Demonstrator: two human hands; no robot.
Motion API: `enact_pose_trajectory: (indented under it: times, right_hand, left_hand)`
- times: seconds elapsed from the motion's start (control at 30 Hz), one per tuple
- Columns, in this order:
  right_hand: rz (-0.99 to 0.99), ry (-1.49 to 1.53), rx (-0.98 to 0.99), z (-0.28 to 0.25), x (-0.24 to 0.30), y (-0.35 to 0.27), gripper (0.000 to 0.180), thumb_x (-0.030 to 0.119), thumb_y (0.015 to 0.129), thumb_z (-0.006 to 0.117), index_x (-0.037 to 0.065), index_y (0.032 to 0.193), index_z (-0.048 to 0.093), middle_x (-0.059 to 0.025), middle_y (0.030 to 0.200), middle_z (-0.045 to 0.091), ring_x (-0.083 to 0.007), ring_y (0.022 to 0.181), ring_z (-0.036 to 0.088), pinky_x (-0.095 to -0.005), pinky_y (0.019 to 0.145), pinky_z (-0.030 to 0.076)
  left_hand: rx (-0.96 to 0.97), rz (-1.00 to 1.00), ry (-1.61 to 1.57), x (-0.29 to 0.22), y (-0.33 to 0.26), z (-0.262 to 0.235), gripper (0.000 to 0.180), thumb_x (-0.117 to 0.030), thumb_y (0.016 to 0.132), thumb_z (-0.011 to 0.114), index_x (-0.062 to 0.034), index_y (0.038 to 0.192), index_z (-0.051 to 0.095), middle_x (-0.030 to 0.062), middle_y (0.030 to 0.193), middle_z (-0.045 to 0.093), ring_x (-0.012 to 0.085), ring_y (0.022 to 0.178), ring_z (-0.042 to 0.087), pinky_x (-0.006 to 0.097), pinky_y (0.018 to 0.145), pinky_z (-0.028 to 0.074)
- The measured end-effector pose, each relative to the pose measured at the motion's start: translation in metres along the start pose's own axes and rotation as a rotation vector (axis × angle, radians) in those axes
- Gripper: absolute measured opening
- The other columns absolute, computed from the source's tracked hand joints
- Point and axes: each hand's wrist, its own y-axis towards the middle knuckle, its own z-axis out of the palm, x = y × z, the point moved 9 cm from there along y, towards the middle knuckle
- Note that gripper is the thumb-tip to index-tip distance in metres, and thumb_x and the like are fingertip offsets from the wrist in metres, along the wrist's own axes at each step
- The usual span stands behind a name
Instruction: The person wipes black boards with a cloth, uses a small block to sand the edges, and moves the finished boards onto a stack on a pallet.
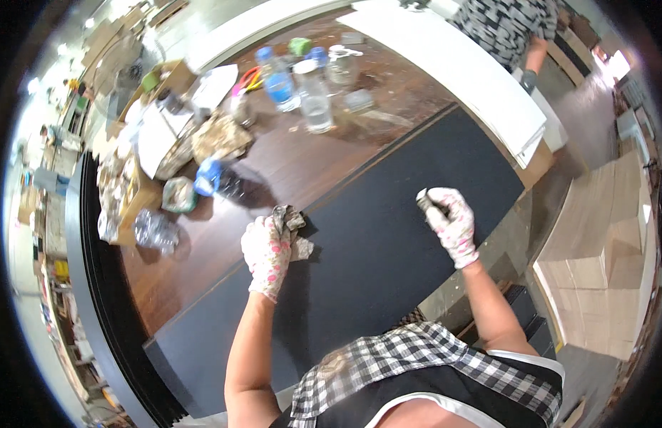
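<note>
A long flat black panel lies slantwise across the brown table in front of me. My left hand, in a white glove with a pink pattern, is closed around a crumpled grey rag over the panel's far edge. Part of the rag sticks out past the fingers on the right. Above the panel's right part, my right hand wears a matching glove. Its fingers are curled and dark at the tips; whatever they may hold cannot be made out.
On the brown table stand several plastic bottles, among them a clear one. Boxes and scraps crowd its left side, beside stacked black panels. White sheets lie at the far right, near another person. Cardboard stands at right.
</note>
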Motion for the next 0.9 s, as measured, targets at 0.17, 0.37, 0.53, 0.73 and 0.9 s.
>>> enact_pose_trajectory:
  times: [0.17, 0.37, 0.53, 0.73, 0.9]
  right_hand:
    - [0.157, 0.234, -0.122, -0.106, -0.061, 0.032, 0.024, -0.005, 0.089, 0.060, 0.003, 0.112, 0.062, -0.0055, 0.107, 0.066, -0.0064, 0.080, 0.060, -0.0203, 0.066, 0.050]
    - [-0.043, 0.192, -0.208, -0.126, -0.050, 0.036, 0.023, 0.001, 0.089, 0.064, 0.003, 0.112, 0.061, -0.0053, 0.108, 0.062, -0.0090, 0.085, 0.060, -0.0228, 0.072, 0.052]
    - [0.013, 0.275, -0.178, -0.124, -0.056, 0.034, 0.028, -0.001, 0.087, 0.064, 0.002, 0.114, 0.061, -0.0087, 0.115, 0.060, -0.0153, 0.099, 0.061, -0.0280, 0.083, 0.052]
    - [0.096, 0.413, -0.242, -0.134, -0.069, 0.025, 0.027, -0.001, 0.086, 0.066, 0.003, 0.113, 0.060, -0.0101, 0.115, 0.062, -0.0166, 0.103, 0.062, -0.0292, 0.088, 0.052]
    - [0.099, 0.556, -0.244, -0.135, -0.068, 0.027, 0.026, 0.000, 0.088, 0.064, 0.002, 0.114, 0.060, -0.0097, 0.119, 0.060, -0.0161, 0.104, 0.061, -0.0290, 0.089, 0.052]
  left_hand:
    - [-0.062, 0.148, -0.125, -0.117, 0.086, 0.049, 0.018, -0.018, 0.076, 0.068, -0.0061, 0.087, 0.061, 0.0127, 0.088, 0.060, 0.0331, 0.083, 0.058, 0.045, 0.071, 0.047]
    - [-0.018, 0.261, -0.101, -0.265, 0.188, 0.103, 0.023, -0.024, 0.078, 0.067, -0.0065, 0.094, 0.065, 0.0142, 0.091, 0.062, 0.0347, 0.088, 0.059, 0.047, 0.075, 0.049]
    - [0.066, 0.295, -0.248, -0.368, 0.262, 0.144, 0.027, -0.028, 0.083, 0.064, -0.0065, 0.099, 0.063, 0.0151, 0.095, 0.061, 0.0357, 0.093, 0.058, 0.046, 0.080, 0.048]
    - [-0.278, 0.586, -0.606, -0.400, 0.258, 0.108, 0.042, -0.020, 0.078, 0.067, -0.0040, 0.117, 0.060, 0.0149, 0.114, 0.061, 0.0367, 0.107, 0.057, 0.047, 0.090, 0.047]
    - [0.104, 0.629, -0.168, -0.338, 0.168, 0.102, 0.059, -0.021, 0.071, 0.075, -0.0080, 0.126, 0.058, 0.0123, 0.129, 0.059, 0.0329, 0.123, 0.053, 0.050, 0.108, 0.036]
